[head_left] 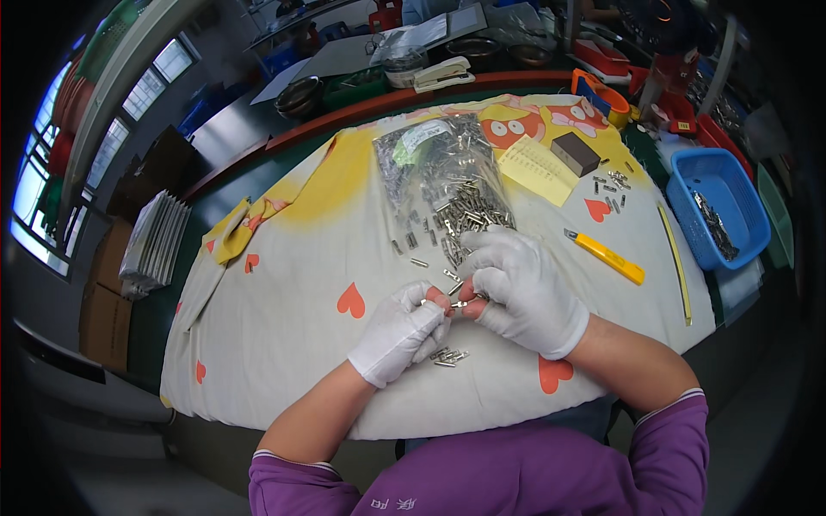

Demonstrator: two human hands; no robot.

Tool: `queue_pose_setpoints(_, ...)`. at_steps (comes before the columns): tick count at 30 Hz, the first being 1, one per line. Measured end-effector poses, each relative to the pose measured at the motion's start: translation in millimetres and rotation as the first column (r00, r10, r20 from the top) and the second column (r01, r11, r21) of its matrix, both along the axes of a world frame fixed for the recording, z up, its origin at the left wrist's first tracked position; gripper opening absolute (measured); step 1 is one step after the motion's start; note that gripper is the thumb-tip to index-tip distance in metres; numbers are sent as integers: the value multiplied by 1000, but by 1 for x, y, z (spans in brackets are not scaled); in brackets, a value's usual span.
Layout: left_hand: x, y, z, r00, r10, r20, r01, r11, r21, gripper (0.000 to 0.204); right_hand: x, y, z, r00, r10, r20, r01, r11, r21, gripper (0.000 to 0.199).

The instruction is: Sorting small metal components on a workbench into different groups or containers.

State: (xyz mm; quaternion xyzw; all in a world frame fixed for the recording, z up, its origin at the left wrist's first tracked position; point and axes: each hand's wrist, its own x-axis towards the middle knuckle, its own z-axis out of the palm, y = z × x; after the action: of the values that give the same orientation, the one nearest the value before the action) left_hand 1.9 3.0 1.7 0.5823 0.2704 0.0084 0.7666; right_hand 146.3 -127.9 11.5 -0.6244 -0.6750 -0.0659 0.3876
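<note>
Both my hands wear white gloves with bare fingertips and meet over a white cloth [284, 344] printed with red hearts. My left hand [400, 331] and my right hand [525, 288] pinch one small metal part [459, 304] between their fingertips. A little heap of the same metal parts [447, 356] lies just below my left hand. Above my right hand, a clear plastic bag [443, 168] spills many small silver parts [465, 219] onto the cloth.
A yellow utility knife [605, 255] lies right of my hands, a long yellow ruler [676, 262] beyond it. A blue basket [718, 206] holds metal parts at the right edge. A dark small box [575, 153], yellow paper [538, 169] and loose parts [611, 187] sit farther back.
</note>
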Motion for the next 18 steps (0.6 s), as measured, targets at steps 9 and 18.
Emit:
queue_pose_setpoints(9, -3, 3, -1, 994, -111, 24, 112, 991, -73, 16, 1, 1, 3, 1000, -17, 6, 17, 999, -29, 18)
queue_pose_setpoints(18, -2, 4, -5, 991, -131, 23, 133, 989, -66, 24, -1, 1, 0, 996, -28, -80, 21, 997, -76, 14)
